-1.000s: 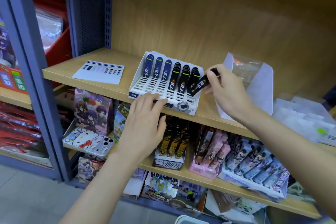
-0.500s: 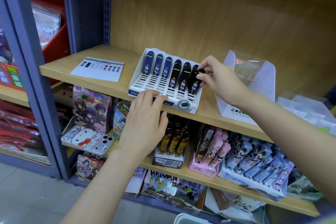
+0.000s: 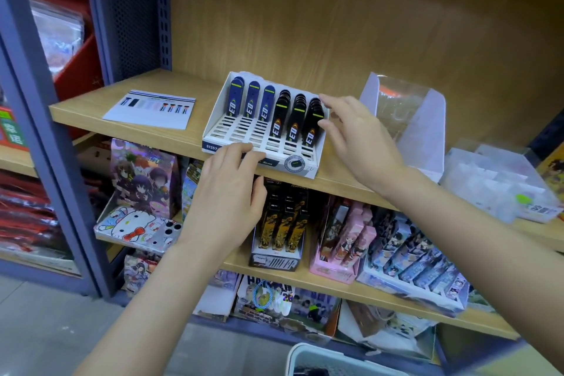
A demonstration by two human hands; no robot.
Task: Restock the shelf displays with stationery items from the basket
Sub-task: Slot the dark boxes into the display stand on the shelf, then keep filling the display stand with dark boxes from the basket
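Tray (image 3: 232, 131) is standing on the shelf (image 3: 91, 113), its slotted floor tilting up toward the back. Blue packs (image 3: 251, 104) are filling its three left columns and black packs (image 3: 294, 119) its three right ones. All are leaning upright at the rear, with the front slots lying bare.

Left hand (image 3: 225, 201) is resting released fingers on the front lip, grasping nothing and seemingly steadying the tray. Right hand (image 3: 360, 137) is hovering released at the right wall, fingertips (image 3: 328, 127) touching or just beside the rightmost black column; which of the two cannot be told.

Basket (image 3: 308, 354) is showing only its white rim at the bottom edge, with its contents mostly hidden.

Packs are appearing flat, rigid, light and glossy, so they are likely slipping if squeezed on their faces. Pinching the narrow side edges near the rounded top is looking the surest hold.

Tray is looking like thin card, light enough to be sliding when a pack is being pushed in. Bracing it at the lip is therefore seeming wise.
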